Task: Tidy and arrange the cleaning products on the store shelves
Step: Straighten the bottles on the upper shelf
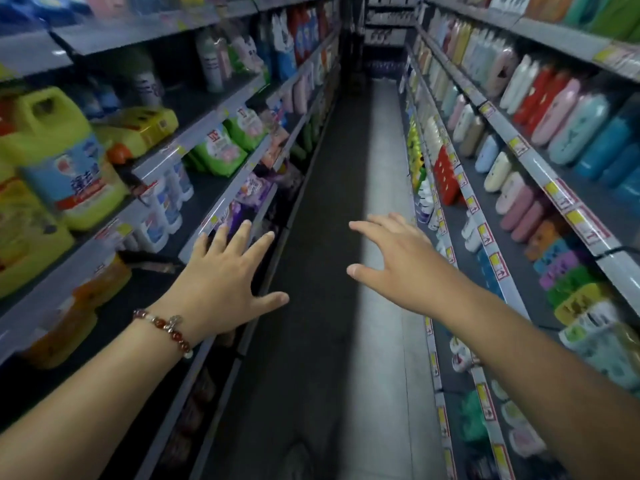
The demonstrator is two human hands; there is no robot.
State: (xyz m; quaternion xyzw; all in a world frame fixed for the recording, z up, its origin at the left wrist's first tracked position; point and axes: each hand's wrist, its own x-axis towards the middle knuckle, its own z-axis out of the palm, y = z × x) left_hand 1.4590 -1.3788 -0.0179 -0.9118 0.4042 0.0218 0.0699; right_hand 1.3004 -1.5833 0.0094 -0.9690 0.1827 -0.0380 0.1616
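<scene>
Labels on the near-left yellow jugs [52, 161] blur beyond reading. The left hand [225, 282] covers part of the shelf edge [221, 206] behind it. Far aisle shelves [388, 32] go dark, products indistinct. Both forearms run off the bottom edge.

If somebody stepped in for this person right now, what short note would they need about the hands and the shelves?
Left hand: open, fingers spread, holding nothing, near the left shelf edge.
Right hand: open, empty, over the aisle floor.
Products: a yellow jug stands upright on the left; a yellow pack beside it lies tilted. Bottles fill the right shelves.
Done: cannot tell. Left: straighten the tilted pack, probably.
</scene>
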